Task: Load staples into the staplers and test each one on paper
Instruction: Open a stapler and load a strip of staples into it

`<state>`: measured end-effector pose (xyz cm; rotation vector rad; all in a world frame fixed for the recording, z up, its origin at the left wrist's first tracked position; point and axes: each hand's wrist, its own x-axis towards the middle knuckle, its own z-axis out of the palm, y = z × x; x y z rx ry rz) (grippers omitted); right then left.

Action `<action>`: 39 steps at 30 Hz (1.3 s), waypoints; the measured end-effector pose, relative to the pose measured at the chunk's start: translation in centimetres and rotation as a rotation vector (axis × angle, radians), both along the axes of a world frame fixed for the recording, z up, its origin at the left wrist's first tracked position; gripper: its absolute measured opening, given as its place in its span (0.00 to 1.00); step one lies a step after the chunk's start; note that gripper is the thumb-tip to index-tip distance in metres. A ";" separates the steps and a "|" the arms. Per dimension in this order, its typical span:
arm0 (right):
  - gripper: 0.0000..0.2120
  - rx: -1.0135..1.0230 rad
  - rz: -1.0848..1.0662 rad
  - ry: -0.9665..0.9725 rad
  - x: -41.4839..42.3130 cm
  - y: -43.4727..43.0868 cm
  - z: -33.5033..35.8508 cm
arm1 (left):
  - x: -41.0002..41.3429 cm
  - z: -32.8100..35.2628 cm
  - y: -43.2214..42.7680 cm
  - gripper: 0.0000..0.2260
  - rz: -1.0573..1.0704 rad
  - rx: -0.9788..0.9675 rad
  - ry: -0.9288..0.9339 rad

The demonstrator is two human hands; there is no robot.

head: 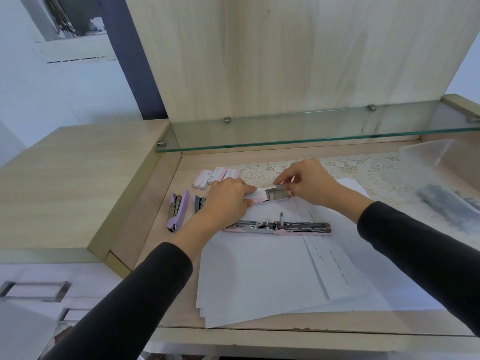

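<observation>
My left hand [228,201] grips the pink-and-white sleeve of a small staple box [255,198]. My right hand [309,183] pinches the box's inner tray [276,195], which is slid out to the right. A pink stapler [280,227] lies swung fully open on the white paper sheets [272,276] just in front of my hands. A purple stapler [178,210] lies at the left, with a second stapler [199,202] beside it, partly hidden by my left hand. Three closed staple boxes [215,176] sit behind my left hand.
A glass shelf [298,144] hangs over the back of the wooden desk [155,216]. A lace mat [363,172] covers the desk's right side, with a clear plastic bag [439,162] and a blurred grey object [444,203] on it. A drawer handle [36,291] shows at lower left.
</observation>
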<state>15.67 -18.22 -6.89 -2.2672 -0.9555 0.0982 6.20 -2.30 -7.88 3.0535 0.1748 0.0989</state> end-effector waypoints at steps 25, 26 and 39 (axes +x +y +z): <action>0.03 0.077 -0.075 0.230 -2.9 -2.9 1.1 | -2.6 -0.4 -1.8 0.08 -0.146 -0.369 -0.320; 0.03 0.082 -0.070 0.258 -3.2 -3.3 1.1 | -3.0 -0.5 -2.1 0.09 -0.158 -0.395 -0.304; 0.04 0.050 -0.109 0.211 -4.3 -5.7 0.5 | -4.0 -3.0 -4.1 0.09 -0.195 -0.330 -0.326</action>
